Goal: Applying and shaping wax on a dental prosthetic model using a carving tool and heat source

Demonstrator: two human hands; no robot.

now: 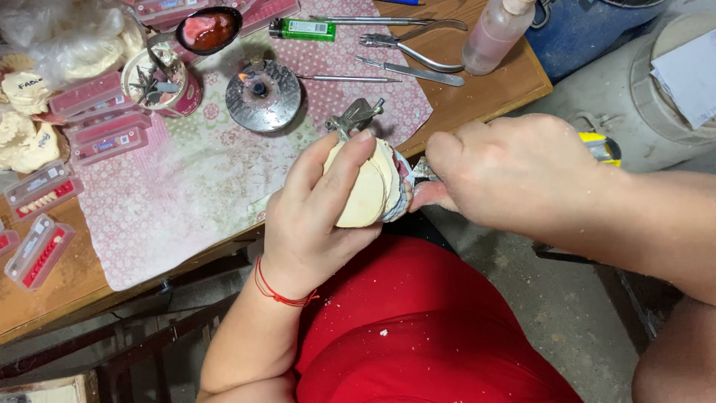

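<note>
- trays (41, 250) of red wax with rows of teeth lie at the far left of the worktop (52, 298), some on bare wood, more stacked on the pink cloth (171, 201).
- plaster casts (26, 142) sit beside them at the left edge, under a clear bag (67, 37).
- tin (160, 82) with small tools stands near the top left of the cloth; a spoon (209, 30) holding red wax rests just above it.
- burner (262, 93), round and metal, stands mid-cloth with a small flame at its rim.
- left hand (309, 216) is closed around a cream plaster cast (365, 190), fingers wrapped over its front, holding it off the worktop's edge above a red lap (418, 321); a red string circles the wrist.
- metal frame (356, 116) sticks up from the top of the cast, touching it.
- lighter (302, 30), green, lies at the top of the cloth; pliers (410, 48) and thin metal tools (410, 71) lie just right of it.
- right hand (514, 175) is closed on a small metal tool (424, 170), whose tip meets the cast's right side; most of the tool is hidden in the fist.
- bottle (496, 33) of pinkish liquid stands at the worktop's top right corner.
- floor (567, 306), grey and dusty, shows below the right arm.
</note>
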